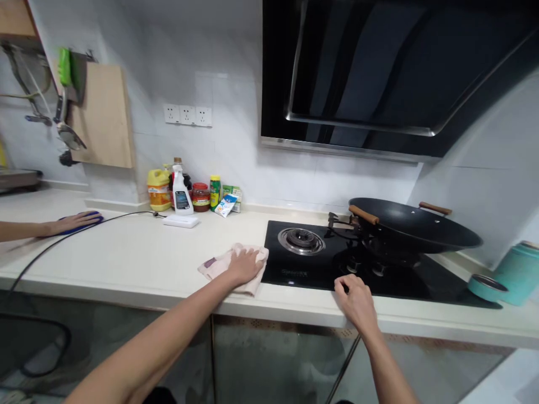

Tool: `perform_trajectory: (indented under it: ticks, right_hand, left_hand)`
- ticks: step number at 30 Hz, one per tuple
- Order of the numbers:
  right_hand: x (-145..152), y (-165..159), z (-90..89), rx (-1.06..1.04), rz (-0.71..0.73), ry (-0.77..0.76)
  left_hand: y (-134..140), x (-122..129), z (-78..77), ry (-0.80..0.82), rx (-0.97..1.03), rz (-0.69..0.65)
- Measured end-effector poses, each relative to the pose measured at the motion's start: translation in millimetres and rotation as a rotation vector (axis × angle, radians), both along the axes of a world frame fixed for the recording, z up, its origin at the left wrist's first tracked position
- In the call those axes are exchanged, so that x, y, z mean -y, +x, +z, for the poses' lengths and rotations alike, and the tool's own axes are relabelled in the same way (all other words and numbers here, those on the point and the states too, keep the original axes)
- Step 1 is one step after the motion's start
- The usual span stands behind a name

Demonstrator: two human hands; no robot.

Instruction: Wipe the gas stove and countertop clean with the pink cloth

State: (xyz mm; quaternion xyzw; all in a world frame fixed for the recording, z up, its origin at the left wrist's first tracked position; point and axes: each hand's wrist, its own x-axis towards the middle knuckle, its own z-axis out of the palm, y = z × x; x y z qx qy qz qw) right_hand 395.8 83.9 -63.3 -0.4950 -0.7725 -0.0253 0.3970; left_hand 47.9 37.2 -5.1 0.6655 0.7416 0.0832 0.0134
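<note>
My left hand (244, 266) lies palm down on a pale pink cloth (223, 268), its fingers stretched over the fabric. The cloth is spread on the white counter, bunched in places, and its right edge meets the black glass gas stove (295, 275). Over the stove's front edge, my right hand (356, 298) is curled, thumb and forefinger making a small ring; nothing shows in it. Behind it are the stove knobs (353, 265). The left burner (302, 240) is bare, while a large black wok (412, 224) with wooden handles stands at the right.
Another person's hand (78, 223) rests on a blue cloth (93, 216) at the left. A black cable (122, 215) crosses the counter near a white box (181, 221). A spray bottle (182, 193) and jars line the wall. The range hood (349, 73) hangs above; a turquoise canister (520, 272) stands right.
</note>
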Motion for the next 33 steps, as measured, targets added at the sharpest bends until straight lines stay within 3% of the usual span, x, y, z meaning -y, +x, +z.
perform_trajectory:
  ticks: [6,10,15,22,25,28,30,33]
  right_hand:
    - [1.3,-0.1,0.2,0.016,0.000,0.020]
    - [2.8,-0.5,2.1,0.027,-0.006,0.009]
    - [3.9,-3.0,4.2,0.037,-0.015,0.014]
    - [3.5,-1.8,1.8,-0.076,-0.052,0.086]
    - [3.3,-1.8,1.3,-0.093,-0.054,0.094]
    - [2.5,-1.3,0.8,-0.092,-0.033,0.088]
    - [2.0,1.5,0.4,-0.149,-0.050,0.109]
    - [1.1,10.8,-0.5,-0.331,-0.093,0.169]
  left_hand:
    - [-3.1,95.4,-4.5,-0.009,0.008,-0.183]
    - [-4.7,115.5,-10.0,0.062,0.031,-0.212]
    - [4.7,83.4,-3.5,0.141,0.132,-0.034]
    - [68.1,-6.5,4.6,0.116,0.119,-0.068]
    - [103.6,-49.8,10.2,0.046,0.102,-0.124]
    - [147.8,-76.8,13.9,-0.018,0.097,-0.223]
    - [181.2,-79.8,12.2,-0.053,0.100,-0.326]
    - [224.0,-63.9,3.5,-0.079,0.106,-0.521]
